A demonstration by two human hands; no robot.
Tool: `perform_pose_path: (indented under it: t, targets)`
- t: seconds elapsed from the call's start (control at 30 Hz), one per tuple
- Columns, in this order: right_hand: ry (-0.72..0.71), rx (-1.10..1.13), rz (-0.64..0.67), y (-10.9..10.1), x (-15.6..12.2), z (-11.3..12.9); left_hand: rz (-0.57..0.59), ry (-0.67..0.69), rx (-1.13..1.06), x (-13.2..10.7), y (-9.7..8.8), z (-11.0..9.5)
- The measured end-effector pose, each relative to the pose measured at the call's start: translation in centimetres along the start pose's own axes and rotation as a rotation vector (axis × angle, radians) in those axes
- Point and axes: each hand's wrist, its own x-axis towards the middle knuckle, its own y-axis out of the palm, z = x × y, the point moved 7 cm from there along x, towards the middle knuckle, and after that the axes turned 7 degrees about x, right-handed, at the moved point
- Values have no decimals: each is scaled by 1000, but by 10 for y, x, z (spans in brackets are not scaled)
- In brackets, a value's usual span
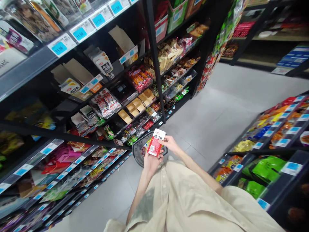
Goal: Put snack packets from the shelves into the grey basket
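Observation:
A red and white snack packet with dark lettering is held up in front of me. My left hand grips its lower end from below. At its upper right edge, my right hand pinches the packet between thumb and fingers. Beneath both hands a grey plastic shopping basket has some colourful packets inside, partly hidden by the packet and my hands. What the basket rests on is hidden.
Dark shelving with snack packets, boxes and blue price tags runs along the left. At the lower right stands another rack holding green bags. Grey tiled floor stretches between them. A further shelf with blue boxes is at the back right.

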Motion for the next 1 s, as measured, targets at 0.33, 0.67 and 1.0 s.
perform_pose_path:
  t: [0.33, 0.67, 1.0]
  targets:
    - [22, -8, 45, 1, 2, 2, -71, 88, 94, 5, -5, -6]
    - [143, 51, 50, 0, -3, -4, -395, 554, 403, 6, -12, -32]
    - [109, 32, 38, -7, -6, -6, -362, 580, 488, 7, -15, -19]
